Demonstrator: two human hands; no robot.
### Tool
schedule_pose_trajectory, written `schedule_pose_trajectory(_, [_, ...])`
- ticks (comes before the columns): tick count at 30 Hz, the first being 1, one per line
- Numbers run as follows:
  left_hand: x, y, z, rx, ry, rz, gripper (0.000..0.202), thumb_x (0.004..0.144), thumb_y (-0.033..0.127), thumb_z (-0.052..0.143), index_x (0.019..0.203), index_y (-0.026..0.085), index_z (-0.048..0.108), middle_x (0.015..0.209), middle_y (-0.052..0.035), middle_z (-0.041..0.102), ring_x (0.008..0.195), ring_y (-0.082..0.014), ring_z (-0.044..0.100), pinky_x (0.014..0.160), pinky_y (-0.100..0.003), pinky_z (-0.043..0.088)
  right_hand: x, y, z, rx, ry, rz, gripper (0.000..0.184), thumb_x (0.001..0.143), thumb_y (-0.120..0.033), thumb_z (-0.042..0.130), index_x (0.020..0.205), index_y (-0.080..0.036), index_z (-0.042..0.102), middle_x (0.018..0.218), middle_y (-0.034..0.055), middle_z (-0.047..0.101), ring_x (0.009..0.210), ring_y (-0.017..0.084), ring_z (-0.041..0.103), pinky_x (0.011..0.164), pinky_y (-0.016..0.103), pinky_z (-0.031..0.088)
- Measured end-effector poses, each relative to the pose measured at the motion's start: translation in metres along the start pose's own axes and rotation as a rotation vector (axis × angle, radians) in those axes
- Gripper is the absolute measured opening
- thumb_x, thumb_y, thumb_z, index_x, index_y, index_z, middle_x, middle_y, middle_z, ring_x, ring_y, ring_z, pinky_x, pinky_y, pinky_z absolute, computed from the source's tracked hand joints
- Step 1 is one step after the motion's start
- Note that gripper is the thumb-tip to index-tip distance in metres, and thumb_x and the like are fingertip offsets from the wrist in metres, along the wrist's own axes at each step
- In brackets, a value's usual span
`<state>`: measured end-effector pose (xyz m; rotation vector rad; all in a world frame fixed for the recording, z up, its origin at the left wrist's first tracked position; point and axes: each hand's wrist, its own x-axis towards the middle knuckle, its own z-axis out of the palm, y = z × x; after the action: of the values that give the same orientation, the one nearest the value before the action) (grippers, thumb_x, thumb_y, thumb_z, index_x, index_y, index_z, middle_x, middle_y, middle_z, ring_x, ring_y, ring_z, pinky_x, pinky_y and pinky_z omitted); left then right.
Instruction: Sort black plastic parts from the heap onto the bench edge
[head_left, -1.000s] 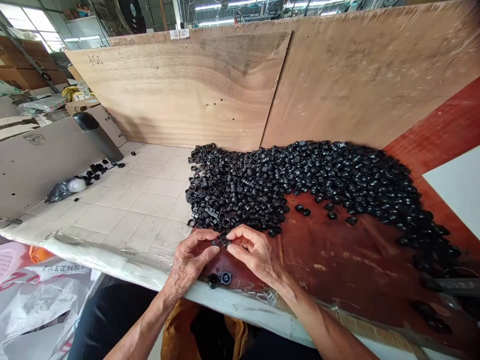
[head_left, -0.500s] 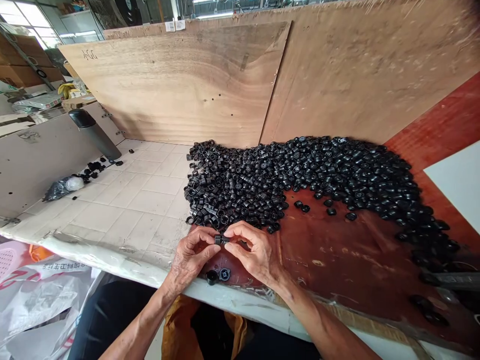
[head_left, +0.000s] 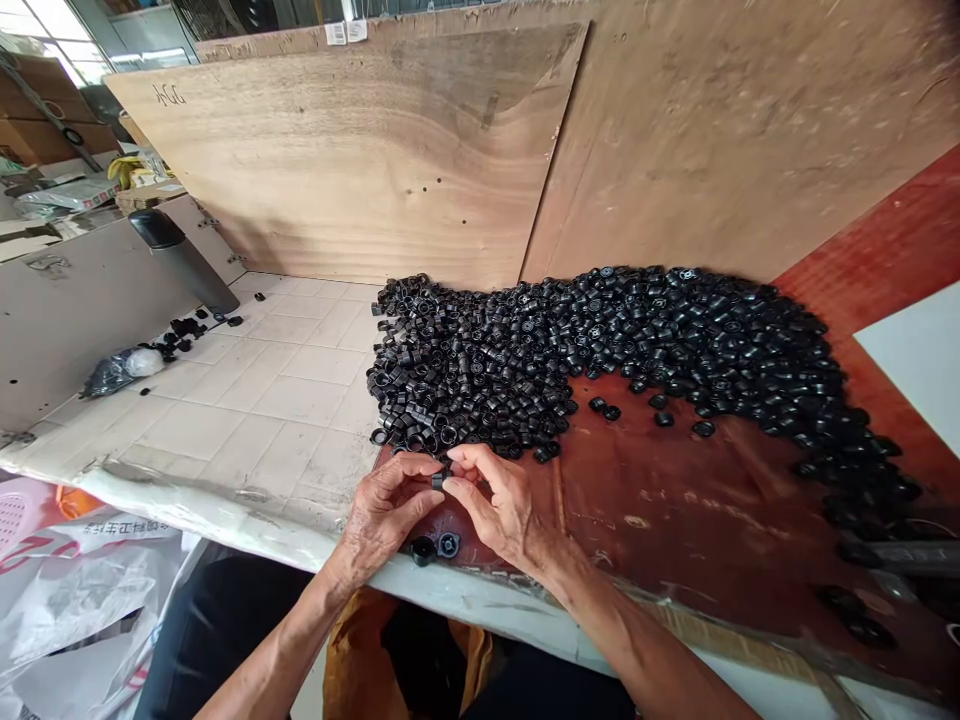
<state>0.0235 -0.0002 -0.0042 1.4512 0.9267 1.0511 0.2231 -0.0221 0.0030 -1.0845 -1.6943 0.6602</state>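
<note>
- Left hand (head_left: 386, 505) pinches a black part (head_left: 438, 481) between thumb and fingertips; right hand (head_left: 506, 500) has its thumb and fingertips close together at that part's right end, though I cannot tell whether they grip it.
- Board (head_left: 360, 180): upright beyond both hands, reaching past them on either side.
- Table (head_left: 637, 520): beneath the hands, dark red to the right hand's right, pale tiles to the left hand's left.
- Pile (head_left: 480, 350) of black parts: just beyond the fingertips, spreading far to the right hand's right.
- Bottle (head_left: 184, 262): well apart, beyond the left hand and to its left.
- Caps (head_left: 448, 545): two, side by side, between the wrists, nearer the body than the fingertips.
- Held part: between the two hands' fingertips, partly hidden.
</note>
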Motion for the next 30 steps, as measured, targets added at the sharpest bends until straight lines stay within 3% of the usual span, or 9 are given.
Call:
schedule_pose_trajectory(4, [-0.001, 0.001, 0.0, -0.009, -0.019, -0.049, 0.026, 0.086, 0.034, 0.084, 0.108, 0.021, 0.077, 0.107, -0.0058, 0.074, 0.086, -0.0171, 0.071, 0.077, -0.027, 0.061, -0.003, 0.002, 0.001, -0.089, -0.015, -0.041, 0.015, 0.106, -0.022, 0.052, 0.116, -0.023, 0.063, 0.099, 0.0062, 0.074, 0.085, 0.021, 0.072, 0.079, 0.03, 0.055])
schedule_pose_trajectory(8, [-0.001, 0.003, 0.0, -0.006, -0.004, -0.064, 0.025, 0.088, 0.036, 0.082, 0.107, 0.021, 0.076, 0.107, -0.0059, 0.074, 0.084, -0.017, 0.071, 0.076, -0.027, 0.061, -0.003, 0.0, -0.002, -0.094, -0.101, -0.061, 0.016, 0.104, -0.024, 0.055, 0.119, -0.023, 0.062, 0.097, 0.0063, 0.071, 0.083, 0.021, 0.068, 0.078, 0.032, 0.054])
schedule_pose_trajectory(11, [-0.001, 0.003, 0.001, -0.01, -0.014, -0.047, 0.025, 0.088, 0.037, 0.083, 0.105, 0.021, 0.076, 0.106, -0.0057, 0.075, 0.084, -0.0172, 0.072, 0.077, -0.029, 0.062, -0.003, 0.002, -0.001, -0.144, -0.11, -0.033, 0.015, 0.107, -0.025, 0.051, 0.103, -0.023, 0.066, 0.086, 0.005, 0.07, 0.077, 0.019, 0.066, 0.073, 0.03, 0.051])
schedule_pose_trajectory(14, [0.0, 0.003, 0.002, -0.023, -0.046, -0.026, 0.025, 0.087, 0.037, 0.084, 0.104, 0.02, 0.076, 0.102, -0.0055, 0.076, 0.084, -0.0171, 0.072, 0.076, -0.028, 0.061, -0.003, 0.006, 0.002, -0.232, -0.126, 0.01, 0.033, 0.11, -0.026, 0.044, 0.086, -0.022, 0.065, 0.072, 0.0023, 0.064, 0.065, 0.017, 0.059, 0.065, 0.029, 0.045])
schedule_pose_trajectory(16, [0.0, 0.004, 0.002, -0.034, -0.053, -0.027, 0.026, 0.086, 0.037, 0.085, 0.103, 0.02, 0.076, 0.1, -0.0056, 0.076, 0.083, -0.0171, 0.071, 0.075, -0.027, 0.061, -0.002, 0.004, 0.003, -0.247, -0.117, 0.026, 0.037, 0.112, -0.028, 0.041, 0.085, -0.023, 0.066, 0.069, 0.0015, 0.061, 0.064, 0.017, 0.058, 0.064, 0.028, 0.044])
schedule_pose_trajectory(19, [0.0, 0.004, 0.003, -0.102, -0.032, -0.072, 0.026, 0.087, 0.038, 0.084, 0.104, 0.02, 0.074, 0.098, -0.0046, 0.076, 0.082, -0.0171, 0.072, 0.073, -0.028, 0.06, -0.001, -0.002, 0.0, -0.154, -0.08, 0.013, 0.027, 0.11, -0.032, 0.045, 0.102, -0.022, 0.069, 0.082, 0.0037, 0.066, 0.074, 0.018, 0.063, 0.07, 0.029, 0.048])
schedule_pose_trajectory(24, [-0.001, 0.002, 0.003, -0.106, 0.02, -0.082, 0.029, 0.085, 0.04, 0.085, 0.103, 0.019, 0.074, 0.094, -0.0034, 0.073, 0.076, -0.0151, 0.069, 0.066, -0.025, 0.057, -0.001, -0.009, -0.004, -0.131, -0.09, 0.036, 0.037, 0.106, -0.035, 0.057, 0.071, -0.023, 0.058, 0.064, -0.0007, 0.054, 0.06, 0.016, 0.053, 0.061, 0.029, 0.043])
schedule_pose_trajectory(27, [-0.001, 0.002, 0.002, -0.093, 0.027, -0.084, 0.029, 0.086, 0.04, 0.084, 0.103, 0.019, 0.074, 0.092, -0.0028, 0.071, 0.073, -0.0139, 0.066, 0.063, -0.024, 0.055, 0.0, -0.012, -0.005, -0.05, -0.093, 0.098, 0.025, 0.101, -0.039, 0.064, 0.08, -0.025, 0.064, 0.065, -0.0015, 0.055, 0.056, 0.017, 0.05, 0.056, 0.032, 0.043])
schedule_pose_trajectory(30, [0.0, 0.003, 0.002, -0.076, 0.021, -0.06, 0.027, 0.087, 0.04, 0.084, 0.102, 0.019, 0.074, 0.096, -0.0044, 0.073, 0.078, -0.0156, 0.068, 0.068, -0.025, 0.057, 0.002, -0.015, -0.006, -0.032, -0.113, 0.087, 0.027, 0.102, -0.035, 0.061, 0.076, -0.028, 0.064, 0.059, -0.0022, 0.048, 0.053, 0.019, 0.046, 0.055, 0.034, 0.044])
